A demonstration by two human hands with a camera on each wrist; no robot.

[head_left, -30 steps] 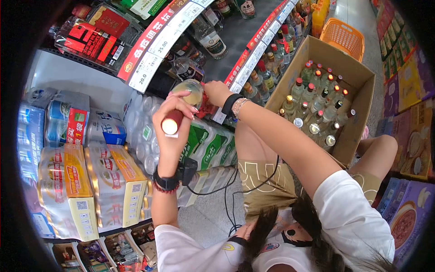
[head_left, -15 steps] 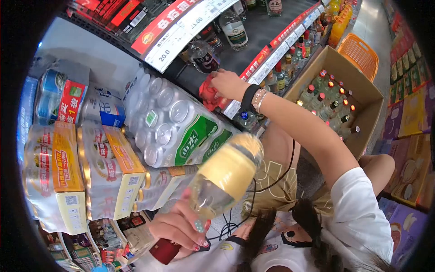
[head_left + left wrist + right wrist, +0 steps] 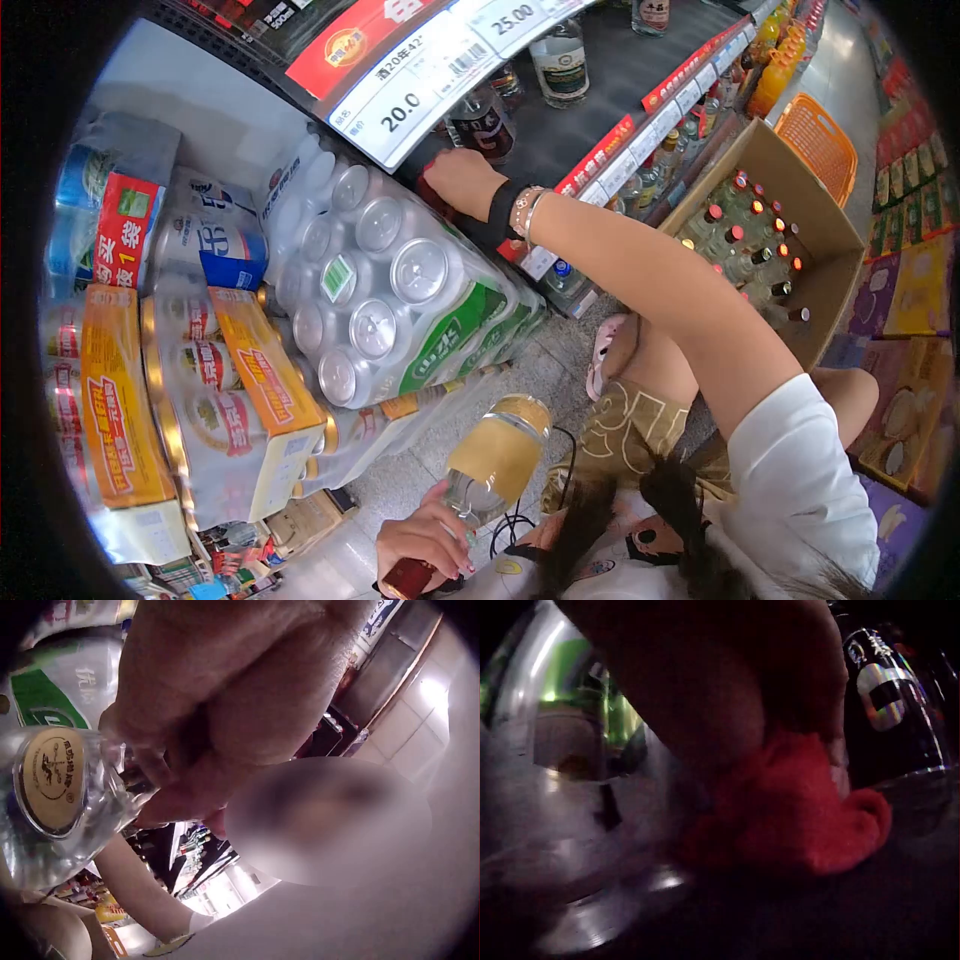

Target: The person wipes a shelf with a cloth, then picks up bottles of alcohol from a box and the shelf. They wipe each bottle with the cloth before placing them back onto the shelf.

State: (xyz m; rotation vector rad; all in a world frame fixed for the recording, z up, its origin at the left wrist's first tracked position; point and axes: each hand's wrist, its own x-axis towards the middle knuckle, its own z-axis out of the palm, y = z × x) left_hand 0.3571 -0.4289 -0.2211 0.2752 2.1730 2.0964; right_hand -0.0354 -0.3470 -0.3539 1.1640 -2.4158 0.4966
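Note:
Near the body at the bottom of the head view, my left hand point(image 3: 425, 545) grips a clear glass bottle point(image 3: 497, 458) by its neck. The bottle has a gold label band and a dark red cap point(image 3: 408, 578), and its base points up and away. In the left wrist view an oval tan label point(image 3: 54, 782) shows on the glass. My right hand point(image 3: 465, 183) reaches onto the dark shelf point(image 3: 545, 130), holding a bunched red cloth point(image 3: 795, 817) against the surface. Close beside the cloth stands a dark-labelled bottle point(image 3: 482, 125).
Shrink-wrapped cans point(image 3: 375, 270) are stacked left of the reaching arm, with boxed beer packs point(image 3: 235, 400) further left. At right, a cardboard box point(image 3: 835, 240) holds several capped bottles, and an orange basket point(image 3: 822, 140) stands behind it. A price strip point(image 3: 440, 85) edges the upper shelf.
My left hand has come down from beside the shelf towards the body with the bottle. With the red cloth, my right hand has moved further in and left along the shelf.

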